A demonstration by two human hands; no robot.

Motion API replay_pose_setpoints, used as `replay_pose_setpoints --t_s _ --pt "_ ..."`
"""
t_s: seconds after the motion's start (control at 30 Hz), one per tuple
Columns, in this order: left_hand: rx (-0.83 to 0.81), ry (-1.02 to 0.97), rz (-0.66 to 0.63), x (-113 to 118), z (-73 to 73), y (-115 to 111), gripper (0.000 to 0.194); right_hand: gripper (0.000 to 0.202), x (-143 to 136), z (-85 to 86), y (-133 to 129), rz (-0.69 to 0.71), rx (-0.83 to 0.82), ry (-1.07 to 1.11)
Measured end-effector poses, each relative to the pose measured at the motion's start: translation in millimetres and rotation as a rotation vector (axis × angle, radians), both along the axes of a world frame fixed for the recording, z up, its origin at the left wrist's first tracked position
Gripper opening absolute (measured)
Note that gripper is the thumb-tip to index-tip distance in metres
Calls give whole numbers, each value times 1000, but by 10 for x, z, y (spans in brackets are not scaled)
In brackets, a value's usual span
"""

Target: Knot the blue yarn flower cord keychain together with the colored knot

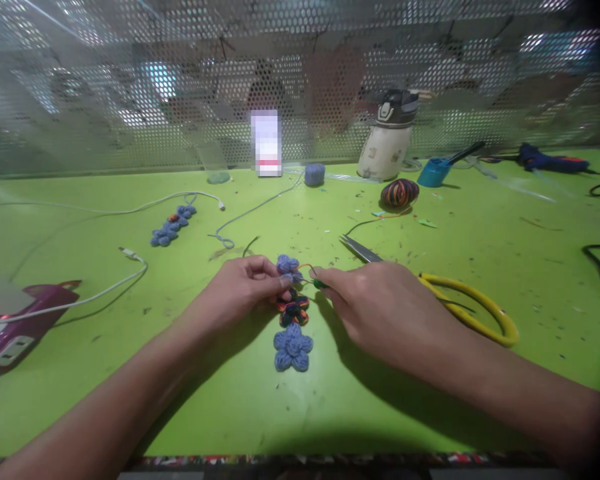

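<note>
My left hand (pixel 257 283) pinches the upper end of a crocheted flower chain (pixel 293 348). The chain has blue flowers at both ends and a dark, orange-streaked flower between them; its lowest flower lies flat on the green table. In my right hand (pixel 375 297) is a crochet hook with a green handle (pixel 319 284), its thin metal tip at the top blue flower. An orange strand of yarn (pixel 306 267) loops from that flower to my right fingertips. Scissors with yellow handles (pixel 505 327) lie partly under my right hand.
A multicoloured yarn ball (pixel 400 193) and a blue yarn ball (pixel 315 175) sit farther back. Another flower chain (pixel 173 225) lies left among white cables (pixel 140 267). A bottle (pixel 387 143), a blue pot (pixel 434 172), a glue gun (pixel 550 159) and a purple power strip (pixel 25 320) surround the workspace.
</note>
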State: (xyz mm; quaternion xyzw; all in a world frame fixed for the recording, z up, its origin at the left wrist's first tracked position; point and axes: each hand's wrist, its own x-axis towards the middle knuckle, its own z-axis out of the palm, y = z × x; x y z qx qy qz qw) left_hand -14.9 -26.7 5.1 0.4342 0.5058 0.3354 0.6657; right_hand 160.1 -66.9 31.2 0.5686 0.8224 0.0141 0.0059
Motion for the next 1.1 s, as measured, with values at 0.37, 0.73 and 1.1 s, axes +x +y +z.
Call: replay_pose_setpoints --t_s 0.37,0.73,1.1 --pt "162 126 -30 -10 -26 8 14 20 -42 -60 22 2 -29 85" --pt "-4 -78 -34 -123 -73 130 8 35 14 19 -41 63 137 22" --pt "-17 -62 -18 -108 -32 113 10 32 65 12 -12 53 136 73"
